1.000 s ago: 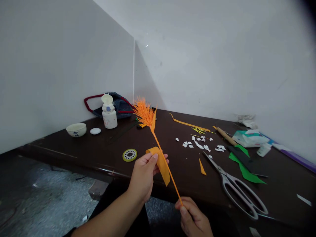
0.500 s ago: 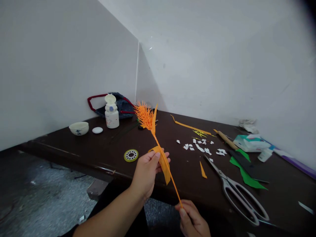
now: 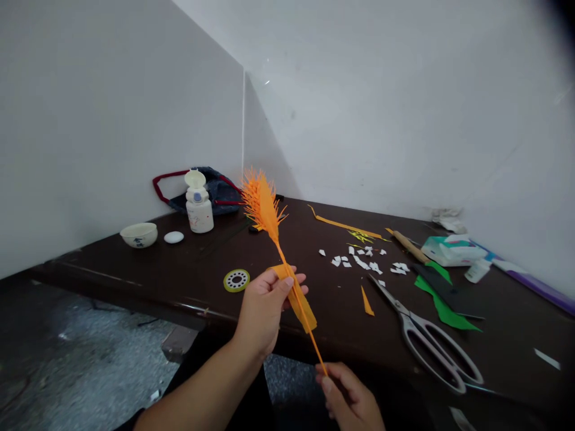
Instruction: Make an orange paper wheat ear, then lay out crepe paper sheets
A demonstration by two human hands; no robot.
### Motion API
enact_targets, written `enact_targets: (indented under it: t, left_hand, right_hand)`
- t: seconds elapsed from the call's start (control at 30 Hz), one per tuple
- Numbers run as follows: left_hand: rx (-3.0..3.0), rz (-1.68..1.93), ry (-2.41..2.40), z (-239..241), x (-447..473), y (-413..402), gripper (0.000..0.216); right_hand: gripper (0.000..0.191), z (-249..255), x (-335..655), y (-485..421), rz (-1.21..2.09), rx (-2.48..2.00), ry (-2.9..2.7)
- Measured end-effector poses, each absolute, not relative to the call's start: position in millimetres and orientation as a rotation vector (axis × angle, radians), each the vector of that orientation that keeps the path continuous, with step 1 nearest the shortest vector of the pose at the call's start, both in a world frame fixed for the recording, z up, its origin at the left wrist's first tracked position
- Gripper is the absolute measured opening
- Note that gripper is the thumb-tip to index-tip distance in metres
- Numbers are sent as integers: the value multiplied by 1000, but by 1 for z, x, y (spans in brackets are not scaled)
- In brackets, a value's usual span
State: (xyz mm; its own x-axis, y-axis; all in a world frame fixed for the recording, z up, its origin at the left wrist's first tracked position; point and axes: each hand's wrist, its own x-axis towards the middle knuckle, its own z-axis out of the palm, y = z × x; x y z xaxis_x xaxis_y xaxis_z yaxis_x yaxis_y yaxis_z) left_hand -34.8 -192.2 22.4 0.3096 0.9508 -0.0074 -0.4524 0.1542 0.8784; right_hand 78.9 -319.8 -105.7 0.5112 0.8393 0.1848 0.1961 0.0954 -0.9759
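An orange paper wheat ear (image 3: 263, 206) on a thin orange stem slants across the middle of the view, its head up and to the left. One orange leaf lies over the front of its bristly head. My left hand (image 3: 265, 305) is closed at mid-stem, pinching the stem together with an orange paper strip (image 3: 304, 311) that lies along it. Lower down, the thumb and fingers of my right hand (image 3: 345, 395) pinch the stem's bottom end beyond the table's front edge. Both hands hold the same stem.
On the dark table (image 3: 179, 281) stand a bowl (image 3: 139, 235), a white bottle (image 3: 199, 209) and a yellow tape roll (image 3: 236, 280). To the right lie scissors (image 3: 417, 335), white paper scraps (image 3: 359, 260), an orange scrap (image 3: 367, 302) and green paper (image 3: 444, 308).
The wheat ear has turned about its stem, so the leaf that stood at its right side now covers its front. Both hands keep their hold; the view has shifted slightly.
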Motion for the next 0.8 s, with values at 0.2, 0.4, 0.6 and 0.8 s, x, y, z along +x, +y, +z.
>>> enact_targets:
  t: [0.2,0.4,0.6,0.8]
  left_hand:
    - [956,1079,640,25,-34,-201,22]
    - [1026,1017,618,26,-33,-210,19]
    - [1111,989,631,28,-36,-211,19]
    - [1048,975,583,30,-35,-205,30]
  right_hand:
    - [25,-52,92,-317,311,-1447,-1199]
    - [23,-12,77,-284,737,-1216,-1139]
    - [26,-11,67,-272,983,-1237,-860]
    - [28,-23,65,-273,1017,-1184,-759]
